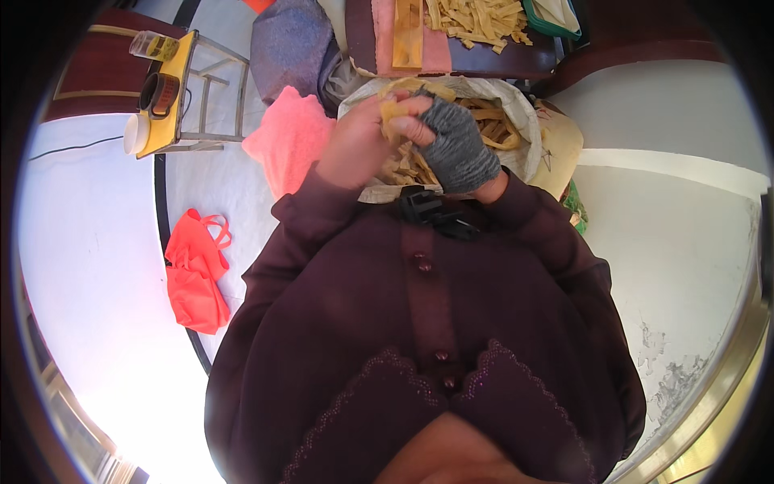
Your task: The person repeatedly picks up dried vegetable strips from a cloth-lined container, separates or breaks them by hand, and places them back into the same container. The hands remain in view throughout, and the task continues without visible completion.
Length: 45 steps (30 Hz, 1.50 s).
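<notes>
My bare left hand and my right hand, which wears a grey fingerless knit glove, meet above an open white woven sack. Between their fingers is a pale yellow, flat dried strip, pinched from both sides. Part of it is hidden by the fingers, and the left hand is slightly blurred. Below the hands, the sack holds many long tan strips and some shorter pieces. What the strips are made of cannot be settled.
Ahead, a dark table carries a wooden board on a pink towel, a pile of cut strips and a green-rimmed container. Pink cloth lies left. A yellow-topped stool bears cups; a red bag lies on the floor.
</notes>
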{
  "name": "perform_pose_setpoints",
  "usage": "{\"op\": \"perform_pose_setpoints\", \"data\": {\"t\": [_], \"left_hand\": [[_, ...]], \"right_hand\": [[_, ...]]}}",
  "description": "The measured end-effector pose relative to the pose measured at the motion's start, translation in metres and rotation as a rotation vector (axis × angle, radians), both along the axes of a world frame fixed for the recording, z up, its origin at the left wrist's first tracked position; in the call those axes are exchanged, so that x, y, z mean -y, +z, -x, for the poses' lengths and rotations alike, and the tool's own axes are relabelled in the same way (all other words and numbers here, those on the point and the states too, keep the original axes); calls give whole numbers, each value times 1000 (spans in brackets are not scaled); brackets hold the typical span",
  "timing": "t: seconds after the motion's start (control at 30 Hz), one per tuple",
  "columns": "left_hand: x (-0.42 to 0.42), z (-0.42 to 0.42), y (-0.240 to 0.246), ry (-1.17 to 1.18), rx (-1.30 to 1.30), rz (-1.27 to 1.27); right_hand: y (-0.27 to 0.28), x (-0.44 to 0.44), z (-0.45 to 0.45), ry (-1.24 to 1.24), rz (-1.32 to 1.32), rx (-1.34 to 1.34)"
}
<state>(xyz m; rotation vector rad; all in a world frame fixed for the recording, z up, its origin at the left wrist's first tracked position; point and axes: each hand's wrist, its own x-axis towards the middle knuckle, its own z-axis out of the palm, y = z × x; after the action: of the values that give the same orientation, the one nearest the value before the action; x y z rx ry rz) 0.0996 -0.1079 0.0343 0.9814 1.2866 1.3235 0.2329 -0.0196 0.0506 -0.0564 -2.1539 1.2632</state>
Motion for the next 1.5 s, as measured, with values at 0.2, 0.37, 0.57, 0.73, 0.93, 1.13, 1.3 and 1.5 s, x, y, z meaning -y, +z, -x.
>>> {"op": "perform_pose_setpoints", "data": {"t": [0.2, 0.37, 0.57, 0.73, 0.93, 1.13, 1.3, 1.5], "left_hand": [[0, -5, 7, 21, 6, 164], [4, -6, 25, 381, -793, -246], [6, -3, 25, 478, -964, -443], [2, -2, 28, 523, -988, -491], [4, 4, 28, 167, 146, -272], [-5, 15, 26, 308, -1, -234], [1, 15, 26, 399, 101, -255], [3, -3, 32, 409, -2, -337]], "right_hand": [[15, -11, 10, -219, -228, 46], [2, -23, 19, -156, 564, 163], [34, -8, 18, -10, 949, 222], [28, 3, 9, -104, 336, 146], [32, -7, 3, -209, -279, 142], [41, -24, 1, 13, 325, 199], [42, -18, 8, -151, 333, 234], [26, -32, 14, -158, 356, 194]]}}
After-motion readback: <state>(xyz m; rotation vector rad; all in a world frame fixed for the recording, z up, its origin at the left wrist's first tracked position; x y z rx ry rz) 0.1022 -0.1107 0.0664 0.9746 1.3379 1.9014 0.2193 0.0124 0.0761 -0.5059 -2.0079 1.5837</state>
